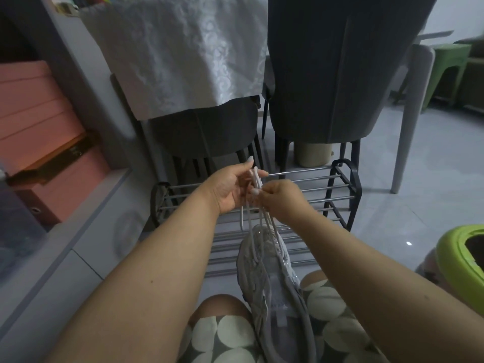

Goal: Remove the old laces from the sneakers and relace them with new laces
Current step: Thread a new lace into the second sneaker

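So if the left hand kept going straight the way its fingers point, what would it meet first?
Probably the dark chair legs beyond the shoe rack; the left hand, holding laces, points up and away. Depth is unclear.

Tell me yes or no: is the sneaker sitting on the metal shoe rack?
No, the sneaker lies on the person's lap, hanging by its laces, which both hands hold up in front of the shoe rack.
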